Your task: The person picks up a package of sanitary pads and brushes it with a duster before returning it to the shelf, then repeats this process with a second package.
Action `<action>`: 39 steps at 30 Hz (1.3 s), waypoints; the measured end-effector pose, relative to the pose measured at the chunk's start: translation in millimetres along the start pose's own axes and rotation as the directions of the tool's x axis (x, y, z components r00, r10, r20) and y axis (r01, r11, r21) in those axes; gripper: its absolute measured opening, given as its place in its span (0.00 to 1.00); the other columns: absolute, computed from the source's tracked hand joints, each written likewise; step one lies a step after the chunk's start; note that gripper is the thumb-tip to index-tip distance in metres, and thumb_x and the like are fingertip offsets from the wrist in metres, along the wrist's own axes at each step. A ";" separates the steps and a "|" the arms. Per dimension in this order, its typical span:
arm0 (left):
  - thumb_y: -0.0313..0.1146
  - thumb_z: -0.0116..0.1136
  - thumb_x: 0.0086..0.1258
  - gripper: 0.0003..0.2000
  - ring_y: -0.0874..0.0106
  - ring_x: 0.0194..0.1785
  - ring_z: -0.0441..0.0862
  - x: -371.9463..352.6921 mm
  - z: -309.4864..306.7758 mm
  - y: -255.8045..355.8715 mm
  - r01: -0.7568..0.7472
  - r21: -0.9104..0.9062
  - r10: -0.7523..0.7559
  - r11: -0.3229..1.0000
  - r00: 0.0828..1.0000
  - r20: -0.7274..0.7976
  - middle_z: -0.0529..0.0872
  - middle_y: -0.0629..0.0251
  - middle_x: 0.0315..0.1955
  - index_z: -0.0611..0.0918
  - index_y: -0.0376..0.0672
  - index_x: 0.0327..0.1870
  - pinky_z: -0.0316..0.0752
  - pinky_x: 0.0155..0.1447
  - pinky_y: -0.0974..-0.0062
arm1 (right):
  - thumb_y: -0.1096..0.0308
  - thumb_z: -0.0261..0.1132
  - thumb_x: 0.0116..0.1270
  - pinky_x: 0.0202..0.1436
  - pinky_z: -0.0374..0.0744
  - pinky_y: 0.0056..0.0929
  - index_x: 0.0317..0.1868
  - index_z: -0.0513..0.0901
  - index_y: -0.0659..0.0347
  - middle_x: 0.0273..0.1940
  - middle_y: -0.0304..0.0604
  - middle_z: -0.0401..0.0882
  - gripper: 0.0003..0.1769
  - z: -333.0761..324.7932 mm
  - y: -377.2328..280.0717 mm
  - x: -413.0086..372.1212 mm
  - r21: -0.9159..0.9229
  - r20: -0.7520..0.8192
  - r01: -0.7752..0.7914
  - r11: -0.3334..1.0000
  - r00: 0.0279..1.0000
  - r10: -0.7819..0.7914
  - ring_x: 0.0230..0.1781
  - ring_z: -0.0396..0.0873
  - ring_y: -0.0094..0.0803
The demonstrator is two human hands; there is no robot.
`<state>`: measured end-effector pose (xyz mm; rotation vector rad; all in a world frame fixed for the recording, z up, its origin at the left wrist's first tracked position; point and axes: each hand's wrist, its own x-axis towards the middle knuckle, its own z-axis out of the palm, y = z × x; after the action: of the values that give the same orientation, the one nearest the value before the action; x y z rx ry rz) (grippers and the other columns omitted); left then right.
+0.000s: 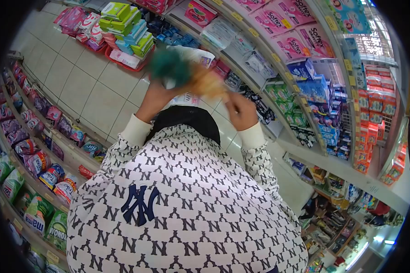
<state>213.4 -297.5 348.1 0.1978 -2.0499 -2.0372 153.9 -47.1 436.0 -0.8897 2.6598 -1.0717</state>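
My left hand [154,99] is raised in front of my chest and grips a white packet [193,57] with printed text. My right hand [241,111] is closed on the tan handle end of a duster [207,82]. The duster is blurred, and its teal fluffy head [169,66] lies across the top of the packet, just above my left hand. Both wrists show white cuffs of a patterned white sweater [177,204]. How the left fingers sit behind the packet is hidden.
Shop shelves [305,150] on the right carry pink, blue and green boxed packs. A lower shelf [36,182] on the left holds bagged goods. A red basket [125,63] with stacked packs stands on the tiled floor [86,86] of the aisle.
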 end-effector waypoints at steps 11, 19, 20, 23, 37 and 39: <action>0.38 0.78 0.44 0.57 0.47 0.65 0.67 -2.7 12.6 36.8 -0.108 0.686 0.169 0.719 0.985 -0.021 0.65 0.43 0.64 0.52 0.34 0.74 0.65 0.66 0.56 | 0.59 0.59 0.75 0.28 0.68 0.23 0.44 0.83 0.64 0.21 0.35 0.71 0.15 12.0 34.6 -23.7 0.295 -0.146 -0.379 0.877 0.890 0.433 0.23 0.67 0.20; 0.34 0.77 0.43 0.63 0.41 0.68 0.62 -3.5 6.5 17.4 -0.058 0.811 0.255 0.582 0.960 -0.114 0.55 0.38 0.67 0.40 0.37 0.76 0.67 0.62 0.53 | 0.62 0.60 0.72 0.31 0.75 0.30 0.45 0.84 0.63 0.25 0.49 0.81 0.13 40.6 56.3 -29.7 0.059 -0.130 -0.376 0.925 0.915 0.381 0.23 0.80 0.36; 0.34 0.77 0.43 0.63 0.41 0.69 0.61 -4.7 4.3 13.2 -0.061 0.814 0.261 0.578 0.959 -0.114 0.55 0.38 0.67 0.40 0.36 0.76 0.68 0.62 0.53 | 0.62 0.60 0.72 0.32 0.76 0.31 0.44 0.84 0.62 0.25 0.50 0.81 0.12 26.5 49.4 -19.5 0.045 -0.144 -0.444 0.895 0.884 0.445 0.24 0.81 0.39; 0.34 0.77 0.43 0.63 0.42 0.69 0.61 -7.0 0.5 6.0 -0.053 0.811 0.247 0.583 0.962 -0.115 0.55 0.38 0.68 0.40 0.37 0.76 0.69 0.61 0.54 | 0.58 0.60 0.71 0.34 0.78 0.36 0.44 0.86 0.57 0.27 0.54 0.82 0.13 26.0 23.6 -15.1 0.014 -0.051 -0.419 0.908 0.907 0.419 0.28 0.82 0.48; 0.39 0.82 0.44 0.67 0.45 0.67 0.62 -14.8 -17.8 -3.8 -0.481 0.670 0.633 0.565 0.774 0.022 0.61 0.40 0.64 0.36 0.48 0.77 0.66 0.65 0.52 | 0.58 0.61 0.73 0.22 0.62 0.20 0.46 0.87 0.63 0.18 0.30 0.69 0.17 0.9 72.6 3.4 0.386 0.319 -0.504 0.773 0.859 0.401 0.18 0.63 0.17; 0.39 0.82 0.45 0.67 0.47 0.67 0.61 -15.9 -18.3 7.3 -0.490 0.692 0.655 0.530 0.755 0.033 0.62 0.42 0.63 0.36 0.48 0.77 0.66 0.66 0.54 | 0.57 0.61 0.72 0.21 0.60 0.20 0.46 0.87 0.61 0.16 0.28 0.66 0.17 24.8 116.6 0.5 0.148 0.019 -0.339 0.929 0.940 0.340 0.15 0.61 0.16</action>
<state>234.1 -310.8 354.1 -0.1234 -2.1936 -0.7806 106.5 4.7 339.6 -0.3771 2.5658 -1.1639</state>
